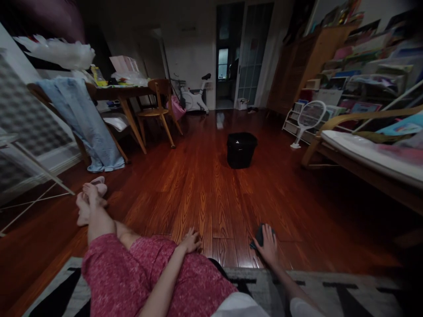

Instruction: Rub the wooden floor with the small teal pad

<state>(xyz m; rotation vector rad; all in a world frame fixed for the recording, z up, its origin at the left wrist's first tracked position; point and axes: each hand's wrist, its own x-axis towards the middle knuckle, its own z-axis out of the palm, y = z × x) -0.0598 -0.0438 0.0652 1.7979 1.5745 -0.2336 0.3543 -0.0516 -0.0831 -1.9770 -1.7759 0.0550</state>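
Note:
I sit on a patterned rug (330, 290) with my legs in pink trousers (142, 273) stretched across a red-brown wooden floor (205, 189). My left hand (191, 241) rests on my thigh at the knee, fingers loosely spread, holding nothing. My right hand (268, 244) lies flat on the floor with its fingers over a small dark object (259, 235), which looks like a cloth or pad; most of it is covered by the hand. My bare feet (88, 200) are crossed at the left.
A black bucket (241, 149) stands mid-floor. At the left are a wooden table (122, 93) with jeans (82, 123) draped beside it, a chair (160, 110) and a white rack (29, 171). A wooden bench (363, 154), bookshelves (363, 70) and an electric swatter (309, 119) are right.

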